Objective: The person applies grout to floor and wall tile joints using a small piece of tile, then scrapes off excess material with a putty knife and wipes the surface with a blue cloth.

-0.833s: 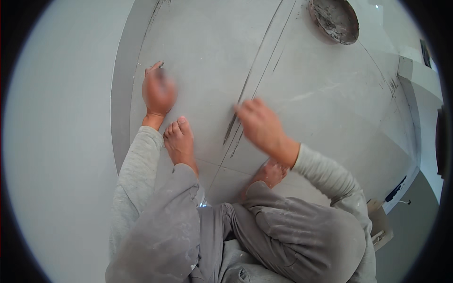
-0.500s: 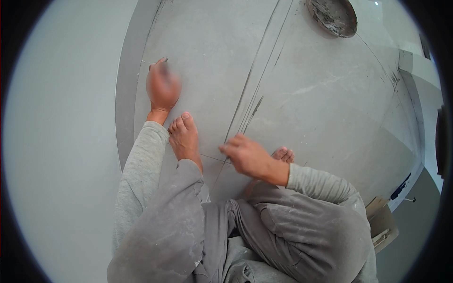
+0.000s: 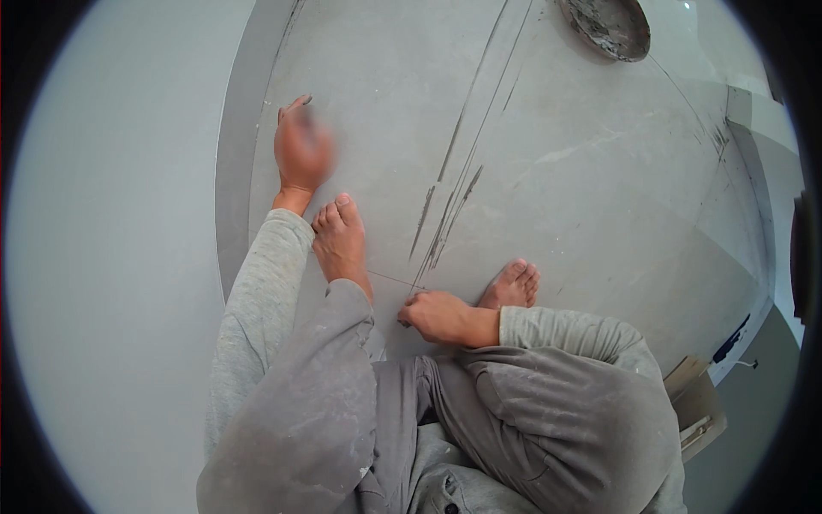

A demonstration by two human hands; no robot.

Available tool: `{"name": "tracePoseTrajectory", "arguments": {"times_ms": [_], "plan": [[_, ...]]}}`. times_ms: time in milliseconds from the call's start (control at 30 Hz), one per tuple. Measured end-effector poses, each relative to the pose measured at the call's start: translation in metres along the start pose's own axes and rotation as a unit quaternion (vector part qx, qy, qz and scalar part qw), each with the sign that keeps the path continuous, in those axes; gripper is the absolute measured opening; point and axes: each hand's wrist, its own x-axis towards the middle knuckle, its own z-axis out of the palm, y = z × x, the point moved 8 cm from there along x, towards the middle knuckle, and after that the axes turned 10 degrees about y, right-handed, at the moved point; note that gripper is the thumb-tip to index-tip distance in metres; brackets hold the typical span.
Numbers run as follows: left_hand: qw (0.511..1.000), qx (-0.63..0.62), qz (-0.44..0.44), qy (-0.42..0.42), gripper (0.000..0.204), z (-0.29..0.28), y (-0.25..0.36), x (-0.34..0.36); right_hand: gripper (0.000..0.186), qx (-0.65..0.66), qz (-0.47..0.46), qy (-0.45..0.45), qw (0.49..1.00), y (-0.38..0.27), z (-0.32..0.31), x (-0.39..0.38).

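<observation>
Floor (image 3: 591, 214) pale grey and smooth, with dusty streaks and scattered pale specks. Down the middle, two long dark lines (image 3: 465, 111), slanting from the top edge towards the person. Around their lower ends, broken dark grey smears (image 3: 421, 221), one to each side of the longer line. Below these, a thin joint (image 3: 390, 277), crossing near the lower end of the longer line.

Right hand (image 3: 447, 318) back upward, just beside that crossing and between the feet. Fingers bent inward, tips dark. Grip curled; whether clenched on anything, cannot tell. Contact with floor likewise not determinable.

Left hand (image 3: 306, 156) well apart from the smears, ahead of the left foot (image 3: 340, 242) and near the grey skirting (image 3: 235, 197). Back of hand blurred, with a dark patch. At the fingertips, a small dark piece (image 3: 307, 100), mostly hidden. Grip not readable: grasping or released, cannot tell.

Right foot (image 3: 512, 285) bare, flat on floor, just beyond the right wrist. Trousers (image 3: 287, 411) grey, marked with pale dust. Sleeves (image 3: 265, 274) light grey, reaching to both wrists.

At the top right, round bowl (image 3: 641, 34), cut by the upper edge, with grey paste (image 3: 602, 30) inside. At the lower right, open box (image 3: 712, 413), partly behind the right knee.
</observation>
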Motion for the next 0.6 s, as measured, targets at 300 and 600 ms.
{"name": "tracePoseTrajectory", "arguments": {"times_ms": [300, 600], "plan": [[1.0, 0.002, -0.013, -0.003, 0.049, 0.001, -0.003, -0.006, 0.03, -0.175, 0.035, 0.462, 0.868, 0.034, -0.257, -0.003], [0.997, -0.012, -0.065, -0.043, 0.052, 0.004, -0.017, -0.015, 0.016, 0.332, 0.156, 0.325, 0.872, 0.071, -0.122, -0.041]]}}
